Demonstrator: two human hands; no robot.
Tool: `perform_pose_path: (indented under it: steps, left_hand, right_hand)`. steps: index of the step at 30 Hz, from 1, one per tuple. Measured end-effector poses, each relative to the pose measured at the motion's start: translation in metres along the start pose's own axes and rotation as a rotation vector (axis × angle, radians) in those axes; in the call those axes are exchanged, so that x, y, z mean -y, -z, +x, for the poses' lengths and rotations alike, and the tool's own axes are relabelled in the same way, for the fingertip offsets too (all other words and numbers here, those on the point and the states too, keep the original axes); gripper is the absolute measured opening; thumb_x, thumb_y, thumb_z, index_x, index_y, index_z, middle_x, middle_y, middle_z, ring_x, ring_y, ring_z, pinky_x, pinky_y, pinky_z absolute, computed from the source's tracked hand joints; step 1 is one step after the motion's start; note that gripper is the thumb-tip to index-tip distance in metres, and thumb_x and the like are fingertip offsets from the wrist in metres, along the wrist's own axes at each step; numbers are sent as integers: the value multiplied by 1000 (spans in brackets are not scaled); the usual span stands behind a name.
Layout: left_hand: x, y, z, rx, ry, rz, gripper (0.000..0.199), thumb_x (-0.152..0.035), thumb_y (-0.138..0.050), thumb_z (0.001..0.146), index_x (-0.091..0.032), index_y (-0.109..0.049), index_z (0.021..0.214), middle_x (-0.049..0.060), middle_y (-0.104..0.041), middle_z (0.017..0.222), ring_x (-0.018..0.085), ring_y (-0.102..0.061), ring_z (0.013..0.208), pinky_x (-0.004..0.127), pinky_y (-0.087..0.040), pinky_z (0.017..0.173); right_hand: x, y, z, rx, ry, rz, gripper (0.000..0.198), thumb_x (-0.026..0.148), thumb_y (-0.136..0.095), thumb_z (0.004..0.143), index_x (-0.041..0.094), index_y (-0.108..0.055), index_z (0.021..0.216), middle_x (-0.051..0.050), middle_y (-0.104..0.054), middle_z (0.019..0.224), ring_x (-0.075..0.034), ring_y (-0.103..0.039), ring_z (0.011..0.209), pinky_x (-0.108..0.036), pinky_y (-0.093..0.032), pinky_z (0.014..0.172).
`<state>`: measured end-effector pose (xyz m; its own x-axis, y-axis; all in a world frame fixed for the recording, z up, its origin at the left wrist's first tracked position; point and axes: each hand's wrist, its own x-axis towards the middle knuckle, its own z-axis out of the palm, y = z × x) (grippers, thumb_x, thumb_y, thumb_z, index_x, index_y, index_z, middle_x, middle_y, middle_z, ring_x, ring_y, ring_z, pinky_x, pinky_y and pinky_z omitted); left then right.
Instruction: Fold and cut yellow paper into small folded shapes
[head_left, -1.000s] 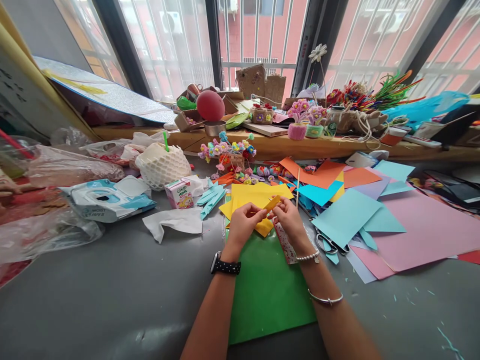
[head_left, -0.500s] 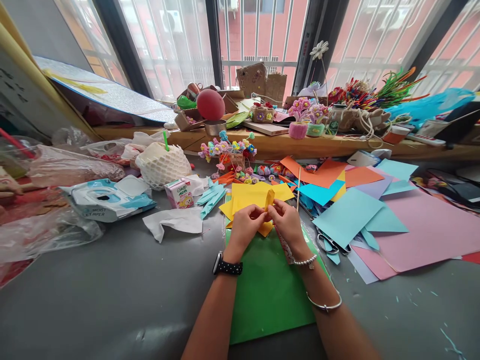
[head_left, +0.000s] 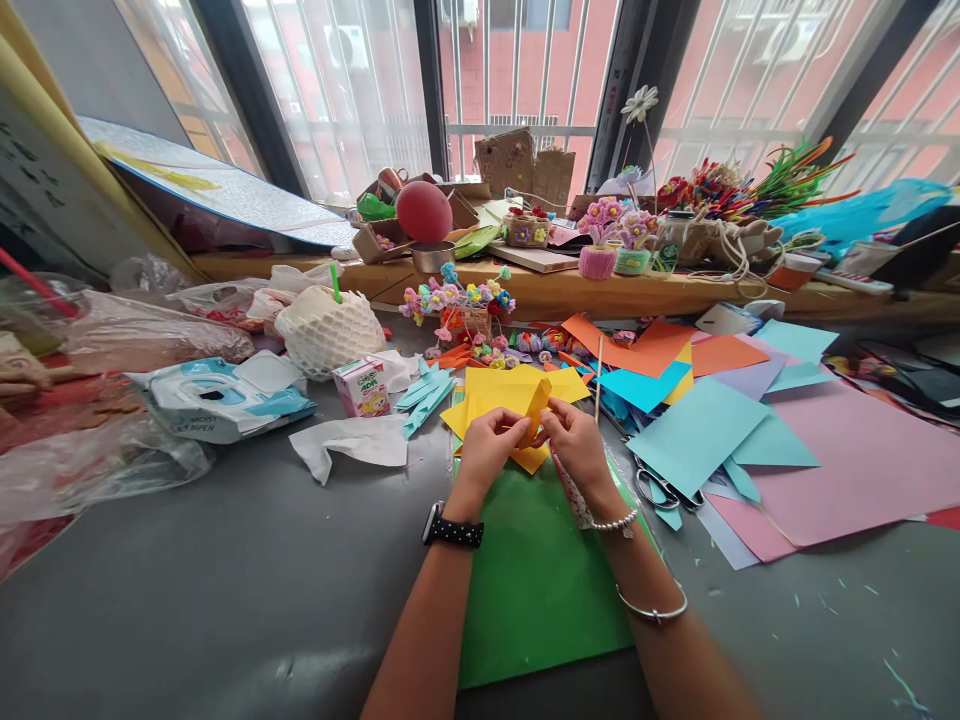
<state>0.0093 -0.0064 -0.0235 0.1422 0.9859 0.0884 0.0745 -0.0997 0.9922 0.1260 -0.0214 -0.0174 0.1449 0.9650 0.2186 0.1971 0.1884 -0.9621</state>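
Between my two hands stands a small folded piece of yellow paper (head_left: pixel 538 402), its narrow upper end poking up above my fingers. My left hand (head_left: pixel 489 448) pinches it from the left, thumb and fingers together. On the other side, my right hand (head_left: pixel 576 446) grips its right edge with the fingertips. Both hands hover over the near edge of several flat yellow sheets (head_left: pixel 487 390). Below them lies a green folder or mat (head_left: pixel 544 590). The paper's lower part is hidden by my fingers.
Scissors (head_left: pixel 656 488) lie under light-blue sheets (head_left: pixel 697 430) at the right, beside a large pink sheet (head_left: pixel 862 460). Left are a wet-wipe pack (head_left: pixel 217 400), a small pink box (head_left: pixel 361 388) and a tissue (head_left: pixel 349 445). Pipe-cleaner flowers (head_left: pixel 457 300) stand behind.
The folded yellow paper now shows a wider face and leans slightly right. My hands have parted a little, still holding it. The view has shifted slightly.
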Motion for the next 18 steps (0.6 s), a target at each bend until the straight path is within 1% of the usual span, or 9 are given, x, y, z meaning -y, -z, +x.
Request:
perform_pose_path:
  steps: [3, 6, 9, 13, 18]
  left_hand:
    - [0, 1, 1, 0, 22, -45, 21, -33, -60, 62, -13, -57, 65, 3, -60, 66, 14, -57, 63, 27, -46, 63]
    - [-1, 0, 0, 1, 41, -99, 21, -32, -62, 61, -13, -56, 67, 3, -61, 65, 13, -58, 63, 25, -45, 62]
    - [-4, 0, -1, 24, 84, -183, 25, -30, -65, 60, -13, -54, 75, 3, -62, 66, 13, -59, 62, 24, -46, 60]
    - [-8, 0, -2, 52, 128, -262, 31, -29, -67, 59, -14, -51, 81, 3, -64, 65, 13, -61, 60, 24, -47, 59]
    - [-9, 1, -2, 83, 122, -260, 33, -29, -67, 59, -14, -50, 83, 3, -64, 67, 14, -61, 62, 25, -47, 60]
  right_hand:
    - [-1, 1, 1, 3, -19, 70, 29, 32, -48, 70, 13, -56, 91, -3, -61, 67, -12, -55, 47, -23, -42, 46]
    - [-1, 1, 3, 13, -51, 176, 30, 33, -53, 66, 13, -55, 89, -2, -61, 69, -10, -52, 46, -23, -41, 46]
    - [-1, 1, 3, 30, -84, 270, 28, 33, -57, 63, 15, -56, 85, -3, -61, 76, -11, -53, 54, -23, -42, 49]
    - [-2, 0, 3, 35, -119, 318, 26, 31, -60, 61, 16, -56, 82, -3, -60, 80, -11, -54, 61, -22, -42, 52]
    - [-2, 1, 2, 56, -135, 366, 25, 32, -61, 62, 16, -57, 81, -3, -60, 82, -11, -53, 62, -22, -40, 53]
